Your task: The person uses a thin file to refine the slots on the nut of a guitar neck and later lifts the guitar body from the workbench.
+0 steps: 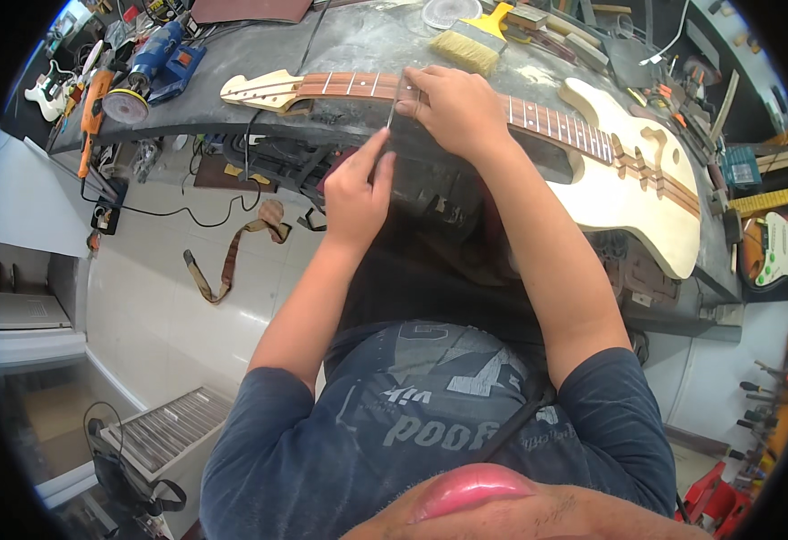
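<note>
An unfinished electric guitar with a pale wood body (637, 202) lies along the near edge of the workbench, its headstock (263, 91) pointing left. The reddish-brown fretboard (338, 85) carries bright frets. My right hand (457, 106) is over the middle of the neck, thumb and fingers closed on a thin, flat, greyish piece (397, 101) that stands edge-on across the fretboard. Just nearer to me, my left hand (358, 193) has its index fingertip at the lower end of that piece. Its thumb is close to the finger, and its grip is partly hidden. What kind of piece it is does not show.
A wide yellow-handled brush (470, 40) lies behind the neck on the dark workbench (358, 40). Left are an orange power tool (97, 103) and a blue drill (155, 54). Wood pieces clutter the back right. A strap (230, 261) and cable (196, 216) lie on the floor.
</note>
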A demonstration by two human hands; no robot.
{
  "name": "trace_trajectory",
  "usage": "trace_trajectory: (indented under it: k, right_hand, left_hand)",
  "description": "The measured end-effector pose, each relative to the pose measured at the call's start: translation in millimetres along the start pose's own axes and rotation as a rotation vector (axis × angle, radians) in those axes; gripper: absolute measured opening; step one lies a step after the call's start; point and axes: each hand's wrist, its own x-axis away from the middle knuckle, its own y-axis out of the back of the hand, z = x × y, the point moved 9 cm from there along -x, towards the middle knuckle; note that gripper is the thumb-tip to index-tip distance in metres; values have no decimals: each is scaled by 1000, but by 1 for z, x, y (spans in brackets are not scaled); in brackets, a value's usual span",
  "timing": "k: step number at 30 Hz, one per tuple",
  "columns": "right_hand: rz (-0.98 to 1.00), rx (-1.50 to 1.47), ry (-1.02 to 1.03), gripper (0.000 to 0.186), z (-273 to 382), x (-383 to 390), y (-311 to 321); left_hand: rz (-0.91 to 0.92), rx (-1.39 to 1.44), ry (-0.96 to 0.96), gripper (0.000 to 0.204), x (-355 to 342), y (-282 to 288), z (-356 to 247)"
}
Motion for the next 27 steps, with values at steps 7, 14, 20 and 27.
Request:
trace_trajectory:
  k: [7,14,20,27]
  right_hand:
    - [-12,-24,-5,35,0,0,0]
    - [54,-20,-48,35,0,-2,1]
    - [54,-38,-64,35,-1,-2,0]
    - [23,-33,-17,35,-2,-2,-1]
  left_hand:
    - [3,1199,892,37,25,-46,29]
    - [39,1288,979,39,59,-39,20]
    - [54,1192,899,42,61,-41,19]
    - [51,1133,893,47,68,-48,14]
